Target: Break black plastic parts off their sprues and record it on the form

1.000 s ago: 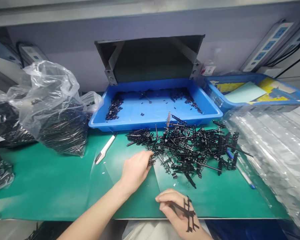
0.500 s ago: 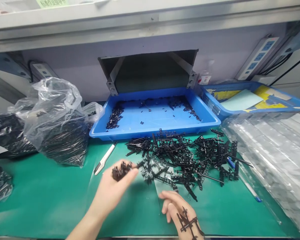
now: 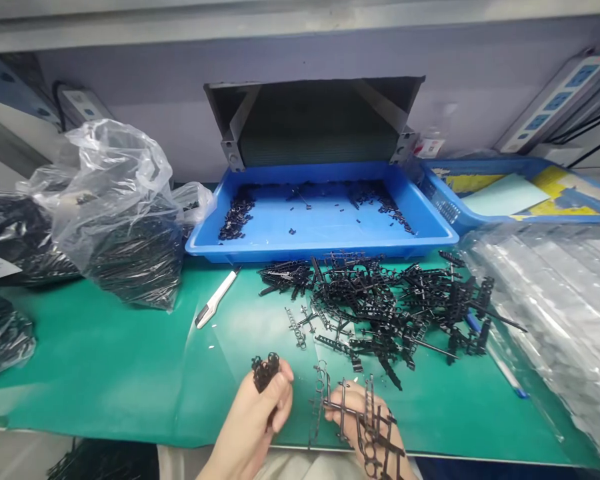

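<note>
Left hand [image 3: 261, 408] shifted rightward, curled round black parts [image 3: 265, 373]; right hand [image 3: 364, 423] pinches sprue [image 3: 344, 407], long axis slanting down-right.

Head view: I get no count of the black clips [image 3: 265, 372] in the left hand [image 3: 257, 408]; the grip hides their lower part. Black frames [image 3: 343, 408] cover much of the right hand [image 3: 353, 420], so I cannot make out how its fingers hold them. Bottom edge crops both arms [image 3: 225, 460]. Pile [image 3: 365, 300]: pieces overlap too densely for me to separate, and they hide part of the pen [image 3: 503, 367]. Bits in the blue tray [image 3: 290, 253] too small to identify. Label on the bottle [image 3: 430, 147] unreadable. Opening [image 3: 320, 123]: interior too dark. Left edge cuts a bag [image 3: 10, 223]; right edge cuts the clear trays [image 3: 555, 293] and basket [image 3: 440, 197].
</note>
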`<state>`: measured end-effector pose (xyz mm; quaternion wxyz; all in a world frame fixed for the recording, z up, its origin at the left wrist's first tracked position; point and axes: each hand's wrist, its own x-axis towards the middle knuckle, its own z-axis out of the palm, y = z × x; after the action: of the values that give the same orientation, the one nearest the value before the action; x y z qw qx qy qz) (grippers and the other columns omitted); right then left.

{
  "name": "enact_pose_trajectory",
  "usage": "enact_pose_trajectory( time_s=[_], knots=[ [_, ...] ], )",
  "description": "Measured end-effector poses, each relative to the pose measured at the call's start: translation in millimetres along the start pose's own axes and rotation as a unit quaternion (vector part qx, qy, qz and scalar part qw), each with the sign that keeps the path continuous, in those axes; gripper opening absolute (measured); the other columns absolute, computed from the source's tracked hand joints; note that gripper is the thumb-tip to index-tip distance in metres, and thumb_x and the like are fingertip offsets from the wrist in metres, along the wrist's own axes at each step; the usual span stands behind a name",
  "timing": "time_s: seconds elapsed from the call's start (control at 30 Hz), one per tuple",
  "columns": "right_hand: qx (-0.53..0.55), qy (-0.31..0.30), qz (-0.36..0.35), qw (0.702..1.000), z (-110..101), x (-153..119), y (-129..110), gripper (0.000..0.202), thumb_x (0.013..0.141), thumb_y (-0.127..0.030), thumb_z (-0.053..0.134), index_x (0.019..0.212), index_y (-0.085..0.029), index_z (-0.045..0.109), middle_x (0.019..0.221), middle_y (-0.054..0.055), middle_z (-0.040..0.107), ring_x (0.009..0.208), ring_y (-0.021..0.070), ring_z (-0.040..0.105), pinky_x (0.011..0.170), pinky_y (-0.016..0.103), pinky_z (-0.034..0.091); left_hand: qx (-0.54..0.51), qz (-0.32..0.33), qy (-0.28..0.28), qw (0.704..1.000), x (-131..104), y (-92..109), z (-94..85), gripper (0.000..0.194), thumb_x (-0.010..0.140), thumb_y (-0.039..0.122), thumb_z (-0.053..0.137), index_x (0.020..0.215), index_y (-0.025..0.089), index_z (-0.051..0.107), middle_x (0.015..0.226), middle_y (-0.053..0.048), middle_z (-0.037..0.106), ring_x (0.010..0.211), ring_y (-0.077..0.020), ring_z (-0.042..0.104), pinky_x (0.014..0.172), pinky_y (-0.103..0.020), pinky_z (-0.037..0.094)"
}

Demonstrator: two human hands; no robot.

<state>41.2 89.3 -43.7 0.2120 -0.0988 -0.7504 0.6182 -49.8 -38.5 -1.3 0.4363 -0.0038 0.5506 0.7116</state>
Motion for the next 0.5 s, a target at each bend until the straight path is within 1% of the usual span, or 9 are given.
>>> enact_pose_trajectory(
  time_s=[0.03, 0.1, 0.17, 0.2, 0.27, 0.33, 0.4, 0.5],
  knots=[
    [-0.005, -0.017, -0.014, 1.0, -1, 1, -1, 0.023, 0.081, -0.038, 0.053, 0.07, -0.022, 0.066, 0.058, 0.003, 0.057, 0.051, 0.0159, 0.054, 0.048, 0.023, 0.046, -0.005, -0.008, -0.007, 1.0, 1, 1, -0.4, 0.048, 0.061, 0.056, 0.066, 0.076, 0.014, 0.049, 0.048, 0.007, 0.036, 0.04, -0.0019, 0.026, 0.042, -0.018, 0.014],
    [-0.017, -0.044, -0.032, 0.998, -2, 1, -4, 0.021, 0.082, -0.031, 0.052, 0.07, -0.02, 0.066, 0.06, 0.003, 0.057, 0.052, 0.0145, 0.054, 0.048, 0.021, 0.046, -0.006, -0.045, -0.034, 0.998, 2, 2, 0.2, 0.051, 0.054, 0.055, 0.071, 0.075, 0.014, 0.049, 0.045, 0.008, 0.036, 0.038, -0.0021, 0.025, 0.041, -0.018, 0.013],
    [-0.019, -0.067, -0.027, 0.997, -4, 1, -7, 0.019, 0.082, -0.028, 0.052, 0.073, -0.018, 0.066, 0.063, 0.003, 0.058, 0.054, 0.0143, 0.055, 0.049, 0.021, 0.046, -0.002, -0.077, -0.045, 0.996, 3, 1, 1.8, 0.05, 0.052, 0.051, 0.074, 0.073, 0.014, 0.048, 0.04, 0.01, 0.032, 0.036, -0.0021, 0.022, 0.04, -0.018, 0.01],
    [-0.015, -0.072, -0.023, 0.997, -5, 0, -8, 0.019, 0.083, -0.029, 0.052, 0.075, -0.018, 0.066, 0.064, 0.004, 0.059, 0.055, 0.0146, 0.056, 0.05, 0.021, 0.046, 0.0, -0.084, -0.048, 0.995, 3, 1, 2.5, 0.049, 0.051, 0.05, 0.075, 0.072, 0.014, 0.048, 0.039, 0.01, 0.032, 0.036, -0.0021, 0.02, 0.04, -0.018, 0.009],
    [-0.009, -0.078, -0.015, 0.997, -6, 0, -10, 0.026, 0.085, -0.033, 0.049, 0.073, -0.018, 0.066, 0.064, 0.004, 0.06, 0.056, 0.015, 0.056, 0.051, 0.022, 0.047, 0.01, -0.087, -0.073, 0.994, 4, 1, 2.7, 0.046, 0.054, 0.049, 0.074, 0.071, 0.013, 0.05, 0.039, 0.009, 0.034, 0.036, -0.0019, 0.02, 0.041, -0.018, 0.011],
    [0.0, -0.076, -0.015, 0.997, -5, 0, -11, 0.032, 0.086, -0.037, 0.045, 0.07, -0.018, 0.066, 0.064, 0.004, 0.061, 0.056, 0.015, 0.057, 0.053, 0.022, 0.047, 0.014, -0.08, -0.11, 0.991, 4, 1, 1.2, 0.042, 0.06, 0.048, 0.07, 0.067, 0.011, 0.052, 0.036, 0.008, 0.033, 0.037, -0.0019, 0.02, 0.044, -0.017, 0.016],
    [0.003, -0.078, -0.013, 0.997, -4, 1, -12, 0.034, 0.087, -0.038, 0.044, 0.069, -0.019, 0.066, 0.065, 0.004, 0.063, 0.058, 0.0154, 0.057, 0.056, 0.023, 0.047, 0.005, -0.073, -0.135, 0.988, 4, -2, -0.6, 0.038, 0.065, 0.045, 0.067, 0.064, 0.01, 0.053, 0.034, 0.008, 0.031, 0.037, -0.0017, 0.02, 0.047, -0.018, 0.02],
    [0.011, -0.077, -0.007, 0.997, -1, 1, -11, 0.037, 0.087, -0.043, 0.041, 0.072, -0.021, 0.066, 0.066, 0.005, 0.063, 0.061, 0.0166, 0.058, 0.059, 0.025, 0.047, -0.015, -0.074, -0.139, 0.987, 1, -7, -0.6, 0.038, 0.067, 0.046, 0.065, 0.064, 0.01, 0.055, 0.034, 0.007, 0.031, 0.035, -0.002, 0.019, 0.044, -0.018, 0.016]
  ],
)
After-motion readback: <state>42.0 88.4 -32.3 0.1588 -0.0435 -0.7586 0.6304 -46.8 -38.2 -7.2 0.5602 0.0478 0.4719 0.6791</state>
